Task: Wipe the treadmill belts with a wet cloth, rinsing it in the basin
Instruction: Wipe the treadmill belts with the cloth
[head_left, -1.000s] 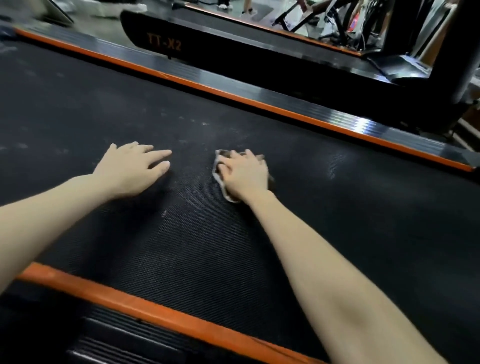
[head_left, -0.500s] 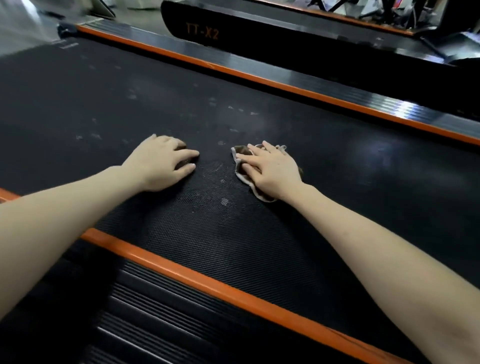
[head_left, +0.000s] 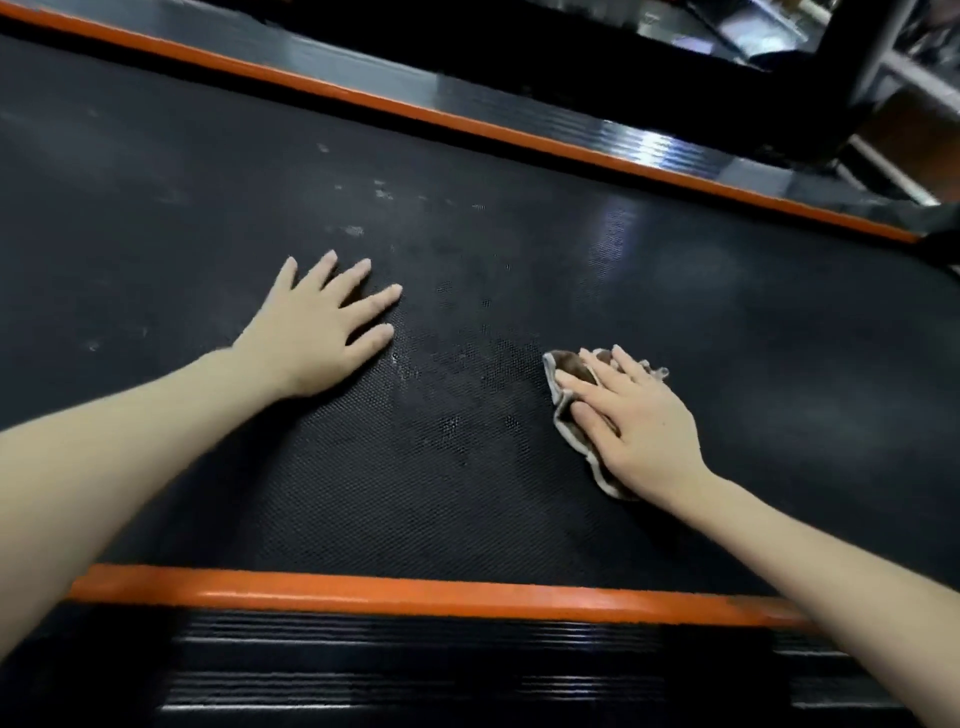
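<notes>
The black textured treadmill belt (head_left: 467, 493) fills most of the view, with pale dusty specks on its far left part and a damp sheen between my hands. My right hand (head_left: 634, 415) lies flat with straight fingers on a crumpled brown-grey cloth (head_left: 569, 421), pressing it to the belt. My left hand (head_left: 322, 327) rests palm down on the bare belt, fingers spread, well apart from the cloth. The basin is out of view.
An orange strip (head_left: 415, 592) and a ribbed black side rail (head_left: 415, 670) border the belt on my side. A second orange strip (head_left: 467, 127) and glossy rail run along the far side. A black upright post (head_left: 857, 62) stands at the top right.
My right hand has slid the cloth to the right, away from my left hand, leaving a damp patch. The fingers of my left hand have spread out. The camera has shifted.
</notes>
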